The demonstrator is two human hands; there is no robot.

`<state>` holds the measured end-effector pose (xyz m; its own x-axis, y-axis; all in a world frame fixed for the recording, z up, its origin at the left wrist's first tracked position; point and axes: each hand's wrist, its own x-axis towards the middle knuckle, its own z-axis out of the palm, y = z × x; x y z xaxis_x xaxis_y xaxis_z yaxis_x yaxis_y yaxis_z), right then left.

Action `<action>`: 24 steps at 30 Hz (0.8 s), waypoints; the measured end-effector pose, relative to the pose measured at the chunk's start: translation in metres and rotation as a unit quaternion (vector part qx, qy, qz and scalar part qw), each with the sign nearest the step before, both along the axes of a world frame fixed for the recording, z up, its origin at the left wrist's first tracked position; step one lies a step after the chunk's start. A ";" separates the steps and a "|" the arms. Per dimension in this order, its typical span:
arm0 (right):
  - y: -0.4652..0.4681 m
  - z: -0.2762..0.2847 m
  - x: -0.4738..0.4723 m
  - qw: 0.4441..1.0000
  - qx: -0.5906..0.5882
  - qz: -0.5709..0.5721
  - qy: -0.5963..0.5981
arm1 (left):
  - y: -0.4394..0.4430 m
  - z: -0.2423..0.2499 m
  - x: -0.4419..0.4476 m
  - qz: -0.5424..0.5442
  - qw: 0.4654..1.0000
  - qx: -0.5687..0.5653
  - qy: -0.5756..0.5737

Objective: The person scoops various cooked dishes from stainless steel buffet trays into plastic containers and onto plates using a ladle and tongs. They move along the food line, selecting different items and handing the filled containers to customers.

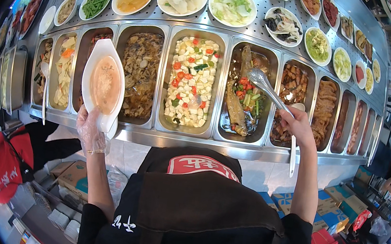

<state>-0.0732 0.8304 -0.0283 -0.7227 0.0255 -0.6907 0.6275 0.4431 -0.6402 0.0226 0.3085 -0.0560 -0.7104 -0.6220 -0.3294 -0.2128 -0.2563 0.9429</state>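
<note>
My left hand (92, 131), in a clear plastic glove, grips the near end of a white boat-shaped dish (120, 90) with some brownish liquid and pale bits in it. Another white dish shows just under it. In my bare right hand (297, 126) is the handle of a perforated metal spoon (260, 79). The spoon's bowl is over the steel pan with whole fish (235, 109), chopped red chili and green pieces in dark sauce. Between my hands lies a pan of diced tofu (190, 83) with red and green pieces. A white spoon (292, 157) rests in the meat pan below my right hand.
More steel food pans (140, 76) line the counter on both sides. Plated dishes, among them lettuce (232, 7) and green beans (95, 3), stand on the perforated shelf behind. A person in a red cap (2, 169) is at the lower left; cardboard boxes (75, 179) are below the counter.
</note>
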 end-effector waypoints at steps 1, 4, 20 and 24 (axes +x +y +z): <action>-0.001 0.002 0.000 1.000 0.006 -0.014 -0.013 | 0.000 0.000 0.000 0.000 1.000 0.003 0.001; -0.018 0.007 0.006 0.998 0.019 0.008 0.059 | 0.000 0.001 -0.001 0.000 1.000 0.008 0.008; -0.075 -0.043 0.010 0.925 0.268 0.112 0.246 | 0.001 -0.001 -0.001 -0.002 0.999 0.020 0.025; -0.054 -0.059 0.019 0.962 0.073 0.010 0.264 | 0.001 0.001 -0.002 0.003 1.000 0.011 0.020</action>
